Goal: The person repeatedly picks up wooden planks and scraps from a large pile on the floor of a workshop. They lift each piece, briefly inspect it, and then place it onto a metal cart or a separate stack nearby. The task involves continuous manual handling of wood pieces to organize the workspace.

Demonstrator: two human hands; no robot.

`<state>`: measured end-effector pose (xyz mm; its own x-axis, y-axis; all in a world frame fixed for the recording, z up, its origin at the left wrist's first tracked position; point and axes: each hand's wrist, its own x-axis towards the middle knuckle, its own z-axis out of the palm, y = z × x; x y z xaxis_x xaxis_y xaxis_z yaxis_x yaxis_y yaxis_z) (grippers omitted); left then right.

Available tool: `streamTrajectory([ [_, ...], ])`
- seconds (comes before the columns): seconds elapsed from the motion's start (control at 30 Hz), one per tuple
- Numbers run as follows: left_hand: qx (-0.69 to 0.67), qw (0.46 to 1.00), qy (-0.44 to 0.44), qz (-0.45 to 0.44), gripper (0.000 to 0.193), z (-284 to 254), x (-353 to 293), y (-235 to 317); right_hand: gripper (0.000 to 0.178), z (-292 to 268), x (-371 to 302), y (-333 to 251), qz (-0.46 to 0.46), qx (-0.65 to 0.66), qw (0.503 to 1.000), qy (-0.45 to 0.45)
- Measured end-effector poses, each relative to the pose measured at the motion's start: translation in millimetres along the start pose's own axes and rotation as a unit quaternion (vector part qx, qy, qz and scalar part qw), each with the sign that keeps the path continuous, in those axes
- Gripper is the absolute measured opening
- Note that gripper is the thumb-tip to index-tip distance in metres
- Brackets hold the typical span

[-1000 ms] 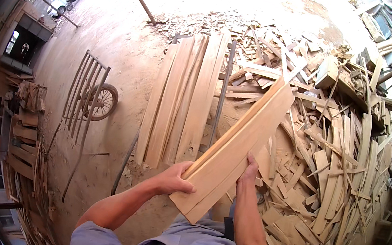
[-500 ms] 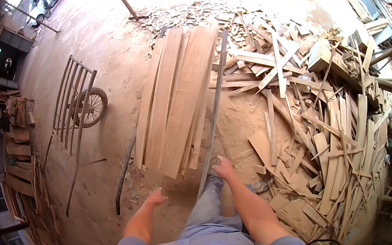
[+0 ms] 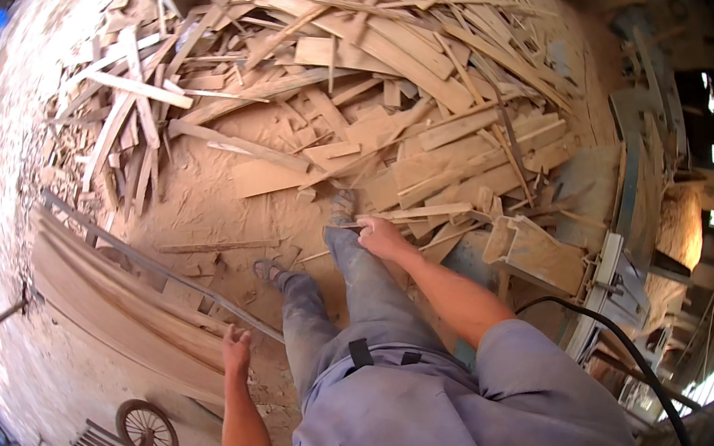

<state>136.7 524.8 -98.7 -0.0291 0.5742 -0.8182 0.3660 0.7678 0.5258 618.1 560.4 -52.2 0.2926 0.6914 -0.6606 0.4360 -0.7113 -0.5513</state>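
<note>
Beside the stacked boards, my left hand [image 3: 236, 351] hangs with loosely bent fingers, thumb apart, and nothing seen in it. The long brown boards [image 3: 122, 296] lie on a frame whose grey metal bar [image 3: 162, 265] runs along their side toward that hand. My right hand [image 3: 382, 238] is in front of my right leg, above the shoe. Its fingers are half bent, with the forefinger reaching out, and no held thing can be made out. Past it spreads a big heap of wood offcuts [image 3: 381, 37], with flat pieces [image 3: 268, 180] nearest my feet.
A dusty wooden box [image 3: 538, 251] stands to the right of my hand, near machinery [image 3: 605, 292]. A black hose [image 3: 623, 326] curves beside my right side. At the lower left are a spoked wheel [image 3: 147, 430] and a slatted frame [image 3: 111, 443]. Loose strips lie on the sandy ground.
My view has turned right. The stacked boards moved from the middle to the lower left, and the offcut heap now fills the upper middle. Both my feet now show.
</note>
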Motion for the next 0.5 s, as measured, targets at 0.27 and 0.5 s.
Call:
streamTrajectory([
  [0.27, -0.052, 0.996, -0.047, -0.059, 0.075, 36.1, 58.6, 110.4, 0.042, -52.3, 13.9, 151.7, 0.319, 0.533, 0.767, 0.164],
  [0.5, 0.109, 0.985, -0.132, -0.015, 0.074, 207.0, 40.8, 222.8, 0.049, 24.5, 110.2, 219.0, 0.363, 0.703, 0.59, 0.16],
])
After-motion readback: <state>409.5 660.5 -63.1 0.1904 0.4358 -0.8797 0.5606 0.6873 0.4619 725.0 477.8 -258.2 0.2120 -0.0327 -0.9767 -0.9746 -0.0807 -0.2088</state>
